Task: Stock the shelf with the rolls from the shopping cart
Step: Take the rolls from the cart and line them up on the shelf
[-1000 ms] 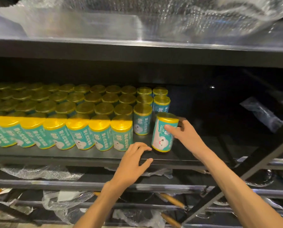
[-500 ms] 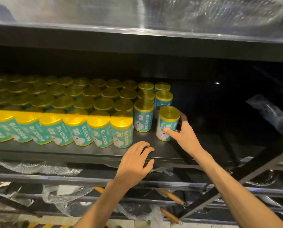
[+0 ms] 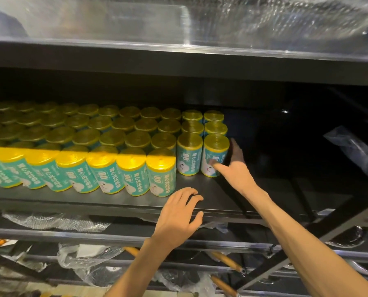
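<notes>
Right grip grasping upright roll, thumb front, fingers behind; left hand released on shelf.

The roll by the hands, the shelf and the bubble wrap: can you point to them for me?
roll (image 3: 213,155): head view, on its teal label, below the yellow top.
shelf (image 3: 106,200): head view, on the bare dark board near its front edge.
bubble wrap (image 3: 56,221): head view, on the crinkled sheet under the shelf.

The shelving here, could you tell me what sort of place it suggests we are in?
Probably a shop or its stockroom. A black metal shelf carries many identical teal-and-yellow rolls in neat rows, the right hand holds the end roll, and bubble wrap lies on the tier below.
</notes>
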